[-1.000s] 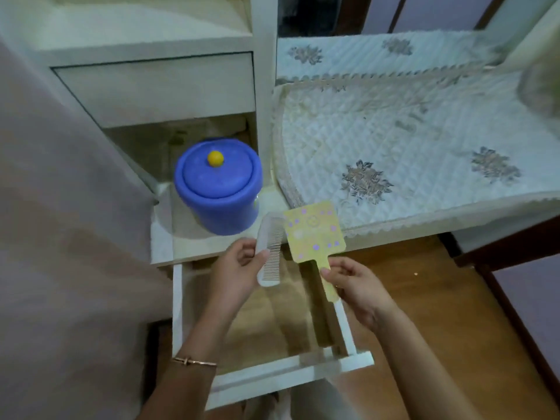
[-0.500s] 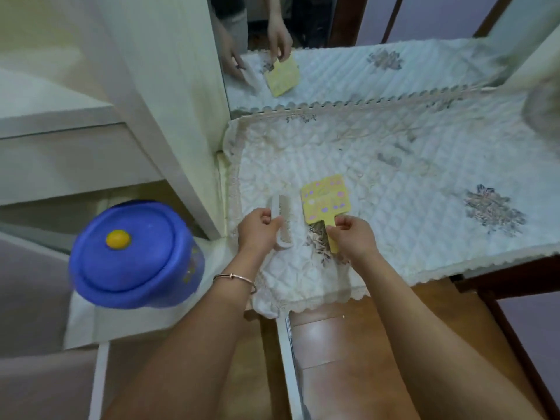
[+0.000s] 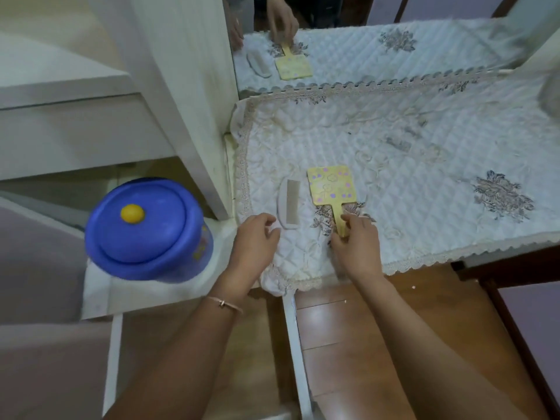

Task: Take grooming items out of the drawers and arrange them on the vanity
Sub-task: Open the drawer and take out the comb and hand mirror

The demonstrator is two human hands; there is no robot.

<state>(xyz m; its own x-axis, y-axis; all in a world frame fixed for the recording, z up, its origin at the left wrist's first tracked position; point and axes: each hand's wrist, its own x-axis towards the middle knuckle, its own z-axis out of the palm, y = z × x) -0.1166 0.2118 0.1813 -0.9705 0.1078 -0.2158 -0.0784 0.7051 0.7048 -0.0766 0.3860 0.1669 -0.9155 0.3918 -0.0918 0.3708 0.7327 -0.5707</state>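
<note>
Comb (image 3: 289,204) is lying flat at frame center on the quilted cover (image 3: 424,189), near its left lace edge. Left hand (image 3: 257,237) is hovering loosely open just beside it. Right hand (image 3: 354,241) is pinching the yellow hand mirror (image 3: 330,184) by its handle, with plenty of bare cover sitting further right.

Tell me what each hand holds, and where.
Right hand pinches the yellow hand mirror by its handle end. Left hand holds nothing; the comb lies free.
</note>
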